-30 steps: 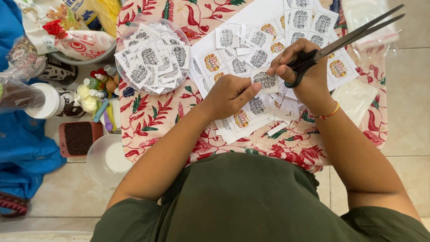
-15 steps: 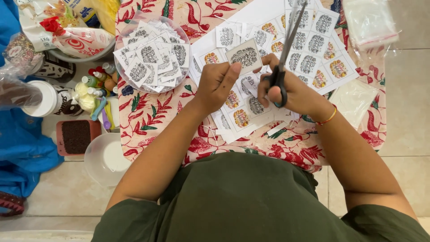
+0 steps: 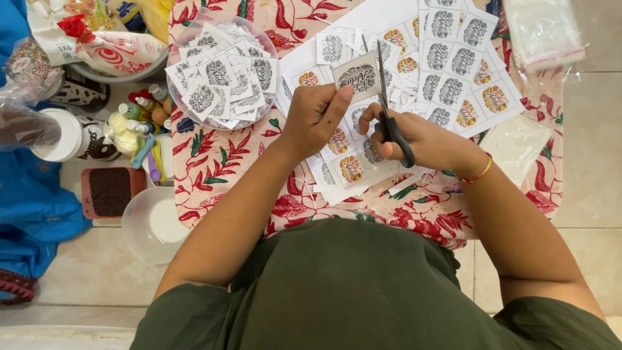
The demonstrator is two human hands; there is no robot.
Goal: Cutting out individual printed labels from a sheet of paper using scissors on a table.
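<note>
Left hand (image 3: pixel 315 118) pinches a small square paper label with a dark ornate print (image 3: pixel 357 77), thumb and fingers pressed on its lower left corner, label held up just above the work surface. Right hand (image 3: pixel 424 137) grips black-handled scissors (image 3: pixel 389 110), fingers through the loops; blades point away from the body, nearly closed, running along the label's right edge and touching it.

Directly under both hands: loose cut labels with orange-yellow prints (image 3: pixel 346 162) and white paper offcuts. Past the scissor tips: uncut white sheet of printed labels (image 3: pixel 463 61), dark and orange prints in rows. All lies on a red floral cloth (image 3: pixel 214 162). Left of the left hand, apart from it: clear round bowl piled with cut dark-print labels (image 3: pixel 223 71). Far right: clear plastic bags (image 3: pixel 541 32). Off the cloth on the left: white-lidded jar (image 3: pixel 61 135), small bottles, brown rectangular tray (image 3: pixel 109 192).
</note>
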